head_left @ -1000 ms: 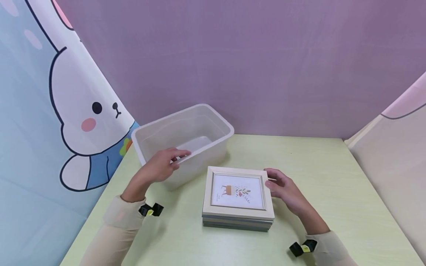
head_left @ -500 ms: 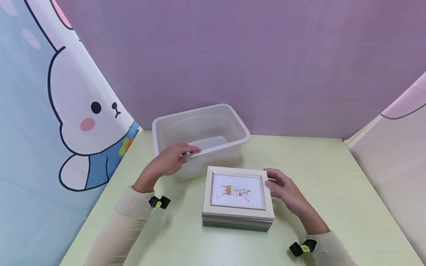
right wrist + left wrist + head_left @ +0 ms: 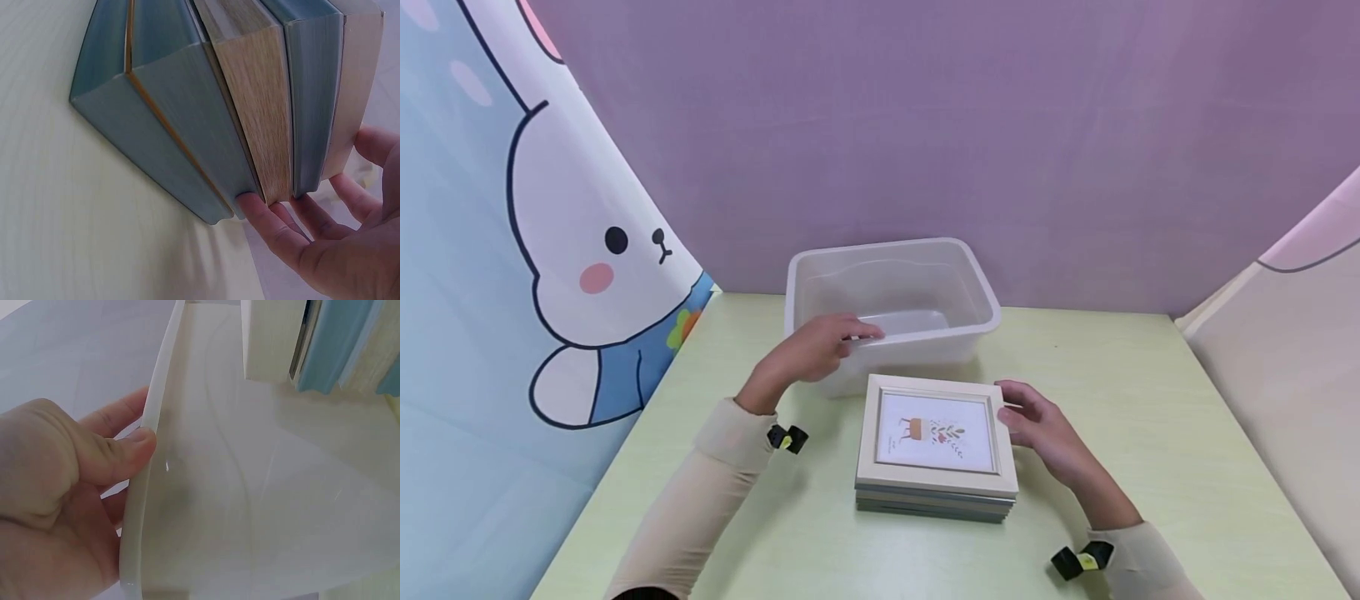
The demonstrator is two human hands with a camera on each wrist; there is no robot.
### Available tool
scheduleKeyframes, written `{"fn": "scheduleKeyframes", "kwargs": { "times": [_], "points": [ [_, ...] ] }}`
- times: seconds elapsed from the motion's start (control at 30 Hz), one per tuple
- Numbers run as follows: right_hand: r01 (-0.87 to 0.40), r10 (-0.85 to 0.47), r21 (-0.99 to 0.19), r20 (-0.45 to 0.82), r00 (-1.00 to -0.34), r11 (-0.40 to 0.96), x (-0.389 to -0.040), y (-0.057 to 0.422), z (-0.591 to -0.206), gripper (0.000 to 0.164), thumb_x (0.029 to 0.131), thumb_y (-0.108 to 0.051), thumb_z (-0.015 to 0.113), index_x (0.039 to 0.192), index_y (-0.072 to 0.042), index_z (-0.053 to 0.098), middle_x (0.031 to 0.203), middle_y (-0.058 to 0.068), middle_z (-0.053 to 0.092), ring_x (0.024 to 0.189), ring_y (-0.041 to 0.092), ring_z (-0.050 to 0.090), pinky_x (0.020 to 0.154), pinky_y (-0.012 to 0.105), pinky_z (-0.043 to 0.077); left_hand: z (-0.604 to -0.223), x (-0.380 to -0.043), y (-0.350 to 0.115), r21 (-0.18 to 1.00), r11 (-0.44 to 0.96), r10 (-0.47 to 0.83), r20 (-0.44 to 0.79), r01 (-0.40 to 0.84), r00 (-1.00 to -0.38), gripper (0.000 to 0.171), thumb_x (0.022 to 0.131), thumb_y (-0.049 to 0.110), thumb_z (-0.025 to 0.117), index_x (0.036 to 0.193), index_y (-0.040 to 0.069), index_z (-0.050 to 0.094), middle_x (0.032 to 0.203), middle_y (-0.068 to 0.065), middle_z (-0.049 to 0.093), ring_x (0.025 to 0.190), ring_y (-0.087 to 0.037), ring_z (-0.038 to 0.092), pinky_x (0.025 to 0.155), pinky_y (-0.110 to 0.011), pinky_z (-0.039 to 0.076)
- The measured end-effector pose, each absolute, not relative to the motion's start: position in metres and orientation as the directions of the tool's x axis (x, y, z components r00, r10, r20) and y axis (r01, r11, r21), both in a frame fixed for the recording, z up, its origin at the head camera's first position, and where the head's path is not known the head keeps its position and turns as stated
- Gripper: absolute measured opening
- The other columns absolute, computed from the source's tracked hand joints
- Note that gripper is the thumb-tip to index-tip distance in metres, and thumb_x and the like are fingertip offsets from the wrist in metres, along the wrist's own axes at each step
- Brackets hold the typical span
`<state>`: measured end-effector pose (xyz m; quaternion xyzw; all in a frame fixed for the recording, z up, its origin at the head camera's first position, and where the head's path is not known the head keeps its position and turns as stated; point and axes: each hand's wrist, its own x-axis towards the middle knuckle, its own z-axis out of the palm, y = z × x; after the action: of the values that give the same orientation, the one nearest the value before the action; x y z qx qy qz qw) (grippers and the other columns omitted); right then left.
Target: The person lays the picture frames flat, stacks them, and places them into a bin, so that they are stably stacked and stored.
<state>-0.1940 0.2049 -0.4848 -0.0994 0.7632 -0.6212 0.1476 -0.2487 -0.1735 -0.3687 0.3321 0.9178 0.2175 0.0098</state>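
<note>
A white plastic bin [image 3: 917, 354] stands at the back of the table, its inside bare where it shows. My left hand [image 3: 816, 348] grips the bin's near rim at its left part. In the left wrist view the thumb [image 3: 134, 450] presses the outer side, with fingers over the rim. In front of the bin lies a stack of picture frames [image 3: 250, 106], blue-grey, wood-toned and cream. The top one, a cream picture frame [image 3: 936, 479], holds a print of a plant. My right hand [image 3: 1047, 433] rests against the stack's right side, fingertips touching the frame edges.
The pale green table [image 3: 1150, 417] extends to the right of the stack. A purple backdrop [image 3: 1000, 150] rises directly behind the bin. On the left hangs a blue cloth [image 3: 460, 333] with a cartoon rabbit. A pale cloth [image 3: 1292, 358] borders the right side.
My left hand has slid the bin to the right along the table, turning it squarer to the backdrop and behind the stack. My right hand and the frames have stayed in place.
</note>
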Motion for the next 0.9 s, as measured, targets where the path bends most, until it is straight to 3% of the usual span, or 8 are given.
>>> {"fn": "scheduleKeyframes", "kwargs": {
  "times": [0.5,0.7,0.9],
  "points": [
    [0.032,-0.32,-0.979,-0.097,-0.942,0.202,-0.194,0.206,-0.485,0.054,0.104,-0.024,0.059,0.149,-0.002,0.041,0.147,0.027,0.046,0.113,0.002,0.059,0.086,0.03,0.06,-0.376,-0.271,-0.141,0.439,0.594,0.702,0.126,0.674,-0.7,0.055,0.093,-0.017,0.049,0.136,0.012,0.065,0.133,-0.005,0.068,0.128,-0.022,0.06,0.111,-0.038,0.049],
    [0.031,-0.325,-0.981,-0.093,-0.941,0.189,-0.195,0.204,-0.485,0.052,0.103,-0.022,0.06,0.148,-0.001,0.042,0.145,0.028,0.047,0.112,0.002,0.06,0.086,0.03,0.06,-0.377,-0.272,-0.13,0.459,0.563,0.717,0.141,0.687,-0.682,0.058,0.09,-0.02,0.045,0.134,0.011,0.067,0.132,-0.004,0.069,0.126,-0.021,0.061,0.11,-0.036,0.049],
    [0.044,-0.318,-0.984,-0.098,-0.943,0.173,-0.194,0.204,-0.485,0.053,0.103,-0.02,0.06,0.149,0.001,0.041,0.146,0.03,0.045,0.111,0.001,0.06,0.085,0.029,0.06,-0.377,-0.27,-0.119,0.447,0.548,0.73,0.156,0.707,-0.665,0.053,0.092,-0.017,0.05,0.132,0.012,0.068,0.13,-0.005,0.07,0.124,-0.021,0.062,0.109,-0.036,0.05]
  ]
}}
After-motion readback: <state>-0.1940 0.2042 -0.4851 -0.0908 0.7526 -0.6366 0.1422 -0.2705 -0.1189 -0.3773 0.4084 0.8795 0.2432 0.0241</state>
